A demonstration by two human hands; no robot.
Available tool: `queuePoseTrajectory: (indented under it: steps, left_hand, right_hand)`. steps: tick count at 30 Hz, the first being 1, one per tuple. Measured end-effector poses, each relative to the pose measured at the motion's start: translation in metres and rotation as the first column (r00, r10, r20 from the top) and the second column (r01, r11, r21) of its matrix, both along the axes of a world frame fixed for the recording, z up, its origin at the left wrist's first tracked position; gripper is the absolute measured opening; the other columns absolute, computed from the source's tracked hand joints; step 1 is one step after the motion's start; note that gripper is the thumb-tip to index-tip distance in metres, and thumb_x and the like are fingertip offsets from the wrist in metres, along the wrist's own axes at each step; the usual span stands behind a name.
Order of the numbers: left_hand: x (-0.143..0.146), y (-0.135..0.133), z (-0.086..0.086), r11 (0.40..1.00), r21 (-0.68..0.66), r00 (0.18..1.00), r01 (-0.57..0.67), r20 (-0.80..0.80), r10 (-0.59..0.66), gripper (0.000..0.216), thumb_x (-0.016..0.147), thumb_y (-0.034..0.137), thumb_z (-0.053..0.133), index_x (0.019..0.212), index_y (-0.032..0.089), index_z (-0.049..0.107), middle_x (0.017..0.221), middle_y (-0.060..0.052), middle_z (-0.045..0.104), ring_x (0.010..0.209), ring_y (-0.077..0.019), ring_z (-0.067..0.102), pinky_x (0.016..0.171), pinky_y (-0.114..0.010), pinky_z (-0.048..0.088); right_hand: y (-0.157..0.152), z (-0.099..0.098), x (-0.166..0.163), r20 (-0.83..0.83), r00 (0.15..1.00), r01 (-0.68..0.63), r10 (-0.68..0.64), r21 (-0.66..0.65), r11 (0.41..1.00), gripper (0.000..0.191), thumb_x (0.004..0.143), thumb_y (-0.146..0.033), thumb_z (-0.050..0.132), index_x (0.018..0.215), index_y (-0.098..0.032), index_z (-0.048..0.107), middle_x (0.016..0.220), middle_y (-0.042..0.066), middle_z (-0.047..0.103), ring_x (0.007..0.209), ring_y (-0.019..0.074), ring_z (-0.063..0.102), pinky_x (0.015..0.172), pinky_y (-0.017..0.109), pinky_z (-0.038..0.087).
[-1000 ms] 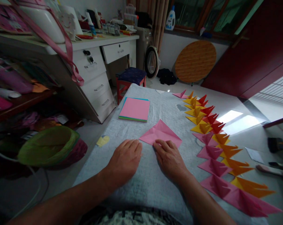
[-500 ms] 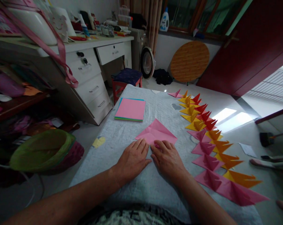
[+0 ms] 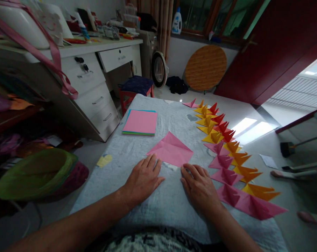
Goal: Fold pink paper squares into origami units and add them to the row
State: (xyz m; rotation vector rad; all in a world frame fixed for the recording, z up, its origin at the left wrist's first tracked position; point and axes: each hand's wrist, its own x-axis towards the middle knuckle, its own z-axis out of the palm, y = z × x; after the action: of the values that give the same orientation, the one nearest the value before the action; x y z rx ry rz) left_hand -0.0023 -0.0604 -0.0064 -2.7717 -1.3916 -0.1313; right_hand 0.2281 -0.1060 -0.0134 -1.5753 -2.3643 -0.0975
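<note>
A pink sheet of origami paper (image 3: 171, 148) with crease lines lies on the cloth-covered table (image 3: 148, 210), one corner pointing away from me. My left hand (image 3: 145, 175) rests flat, its fingertips on the sheet's left lower edge, the thumb stretched out over the cloth. Just beside the sheet's near right edge is my right hand (image 3: 199, 185), palm down with fingers loosely bent and somewhat apart; its index fingertip is close to or touching the paper. I see nothing held in either hand.
A stack of coloured square paper (image 3: 140, 122), pink on top, lies at the back left. Folded paper cranes (image 3: 228, 175) in pink, yellow, orange and red line the right side. A green-lined basket (image 3: 37, 173) stands on the floor at left, a stool (image 3: 136, 85) beyond the table.
My right hand has moved right, off the paper's middle to its near right side. My left hand stays by the left edge. The whole view has shifted slightly.
</note>
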Motion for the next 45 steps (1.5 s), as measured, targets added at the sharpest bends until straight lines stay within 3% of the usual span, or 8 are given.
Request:
queuePoseTrajectory:
  steps: [5,9,13,17,24,30,37,45]
  left_hand:
    - [0.001,-0.001,0.000,1.000,-0.025,1.000,-0.006,-0.004,0.006,0.053,0.091,0.040,0.066,0.133,0.009,0.059,0.139,-0.025,0.057,0.130,-0.0366,0.055,0.104,-0.046,0.049]
    - [0.005,0.003,0.013,0.996,-0.085,1.000,-0.009,-0.012,0.008,0.050,0.089,0.036,0.069,0.130,0.009,0.060,0.138,-0.026,0.057,0.128,-0.0374,0.055,0.101,-0.048,0.051]
    - [0.009,0.015,0.028,0.979,-0.201,0.999,0.009,0.050,0.001,0.030,0.089,0.034,0.067,0.110,0.012,0.066,0.118,-0.018,0.067,0.113,-0.0355,0.062,0.095,-0.051,0.053]
    - [0.013,0.027,0.019,0.969,-0.240,0.963,0.068,0.269,-0.001,0.055,0.087,0.026,0.068,0.137,0.013,0.050,0.146,-0.018,0.051,0.138,-0.0350,0.045,0.114,-0.052,0.041]
    - [0.022,0.036,0.000,0.943,-0.298,0.799,0.148,0.598,0.064,0.065,0.082,0.012,0.064,0.142,0.022,0.042,0.148,-0.012,0.048,0.138,-0.0266,0.047,0.110,-0.044,0.047]
    - [0.021,0.041,0.004,0.928,-0.320,0.732,0.190,0.677,0.084,0.023,0.078,-0.001,0.055,0.085,0.019,0.062,0.100,-0.003,0.068,0.099,-0.0197,0.065,0.090,-0.034,0.053]
    - [0.013,0.042,0.011,0.952,-0.214,0.602,0.220,0.798,0.040,0.020,0.079,0.001,0.058,0.083,0.019,0.061,0.113,-0.005,0.068,0.108,-0.0190,0.064,0.096,-0.035,0.050]
    - [0.000,0.057,0.009,0.907,-0.297,0.542,0.298,0.835,0.095,0.022,0.078,-0.002,0.055,0.082,0.019,0.061,0.122,-0.008,0.067,0.118,-0.0190,0.062,0.107,-0.041,0.047]
  right_hand:
    - [-0.005,0.000,0.008,-0.005,1.000,0.011,-0.010,0.023,1.000,0.027,0.094,-0.019,0.057,0.120,-0.018,0.065,0.121,0.011,0.067,0.106,0.0288,0.058,0.091,0.045,0.048]
    - [0.005,0.014,0.009,-0.033,0.999,0.032,-0.035,-0.073,0.997,0.011,0.093,-0.020,0.060,0.094,-0.022,0.071,0.106,0.008,0.070,0.094,0.0266,0.060,0.084,0.044,0.049]
    - [0.026,0.023,0.000,-0.103,0.975,0.188,-0.195,-0.071,0.980,0.009,0.088,-0.024,0.065,0.094,-0.019,0.070,0.112,0.013,0.066,0.105,0.0320,0.056,0.088,0.049,0.048]
    - [0.041,0.014,-0.012,-0.162,0.942,0.282,-0.294,-0.095,0.955,0.019,0.081,-0.030,0.071,0.094,-0.018,0.066,0.118,0.015,0.062,0.111,0.0374,0.052,0.090,0.055,0.045]
    - [0.043,-0.003,-0.014,-0.421,0.892,0.160,-0.164,-0.046,0.986,0.008,0.082,-0.016,0.063,0.087,-0.022,0.061,0.121,0.011,0.059,0.120,0.0325,0.048,0.102,0.055,0.038]
    - [0.036,0.004,-0.017,-0.402,0.911,-0.030,0.089,0.151,0.988,0.014,0.087,-0.013,0.058,0.096,-0.024,0.060,0.130,0.009,0.054,0.132,0.0311,0.039,0.109,0.053,0.033]
    - [0.037,0.002,-0.003,-0.245,0.968,-0.020,0.061,0.165,0.986,0.059,0.081,-0.023,0.065,0.136,-0.022,0.046,0.142,0.015,0.044,0.138,0.0360,0.034,0.115,0.062,0.024]
    - [0.035,0.007,0.007,-0.262,0.965,0.055,0.003,0.212,0.976,0.039,0.077,-0.007,0.060,0.107,-0.030,0.068,0.142,0.005,0.052,0.141,0.0349,0.035,0.115,0.063,0.025]
